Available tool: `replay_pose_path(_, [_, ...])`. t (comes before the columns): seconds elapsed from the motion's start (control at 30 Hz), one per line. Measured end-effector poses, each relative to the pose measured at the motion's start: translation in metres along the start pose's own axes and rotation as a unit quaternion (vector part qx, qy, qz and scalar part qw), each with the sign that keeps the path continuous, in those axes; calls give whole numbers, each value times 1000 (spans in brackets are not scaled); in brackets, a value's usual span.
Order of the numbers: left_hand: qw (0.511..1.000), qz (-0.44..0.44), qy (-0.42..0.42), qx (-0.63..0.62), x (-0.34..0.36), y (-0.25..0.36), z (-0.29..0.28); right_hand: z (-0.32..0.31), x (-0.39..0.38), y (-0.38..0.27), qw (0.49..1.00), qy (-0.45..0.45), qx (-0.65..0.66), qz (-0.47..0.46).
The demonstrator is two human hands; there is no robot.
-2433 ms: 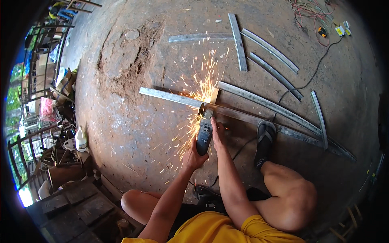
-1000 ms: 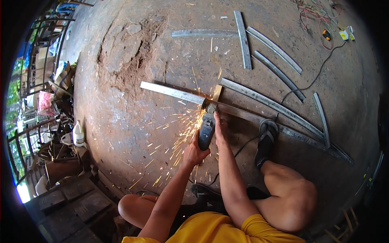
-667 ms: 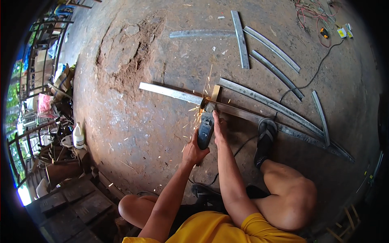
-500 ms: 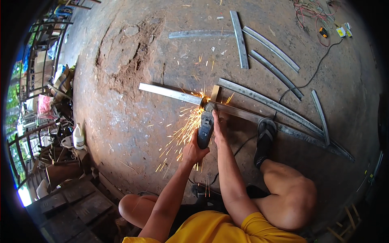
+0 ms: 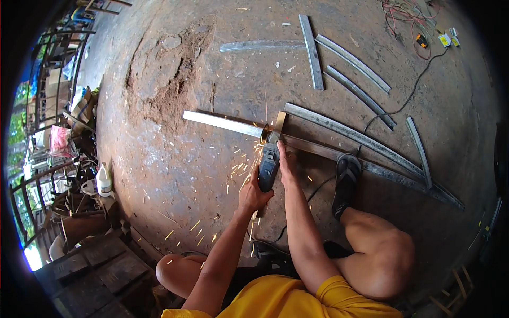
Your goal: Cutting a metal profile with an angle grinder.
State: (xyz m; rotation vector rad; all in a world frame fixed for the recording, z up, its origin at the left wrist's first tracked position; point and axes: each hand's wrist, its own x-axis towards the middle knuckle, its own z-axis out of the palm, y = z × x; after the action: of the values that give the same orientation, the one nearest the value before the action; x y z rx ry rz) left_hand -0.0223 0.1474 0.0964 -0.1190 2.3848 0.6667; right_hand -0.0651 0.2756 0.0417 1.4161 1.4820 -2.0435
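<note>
I hold a dark angle grinder (image 5: 269, 167) over a long metal bar (image 5: 228, 123) that lies crosswise in front of me. My left hand (image 5: 255, 193) is closed round the rear of the grinder's body. Along its right side, near the head, my right hand (image 5: 287, 165) grips it. The disc (image 5: 265, 133) stands upright at the bar, and a few scattered sparks fly toward me and to the left. Whether the disc touches the metal I cannot tell. A wooden strip (image 5: 280, 122) lies under the bar. My sandalled foot (image 5: 349, 168) rests on the bar's right part.
Several other metal bars (image 5: 352, 134) lie on the floor ahead and to the right. A black cord (image 5: 413, 95) crosses them toward red cables (image 5: 411, 18). A white jug (image 5: 103, 180) stands at left beside cluttered racks. Broken, rough ground (image 5: 169, 74) lies far left.
The dense spray of sparks at the disc has thinned to a few scattered streaks. The disc now shows more clearly. My hands keep the same hold on the grinder.
</note>
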Motion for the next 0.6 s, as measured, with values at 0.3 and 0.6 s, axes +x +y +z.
replay_pose_path(0.3, [1000, -1, -3, 1, 3, 4, -2, -2, 13, 6, 1000, -4, -10, 14])
replay_pose_path(0.6, [1000, 17, 8, 18, 8, -2, 0, -1, 7, 0, 1000, -6, -13, -2])
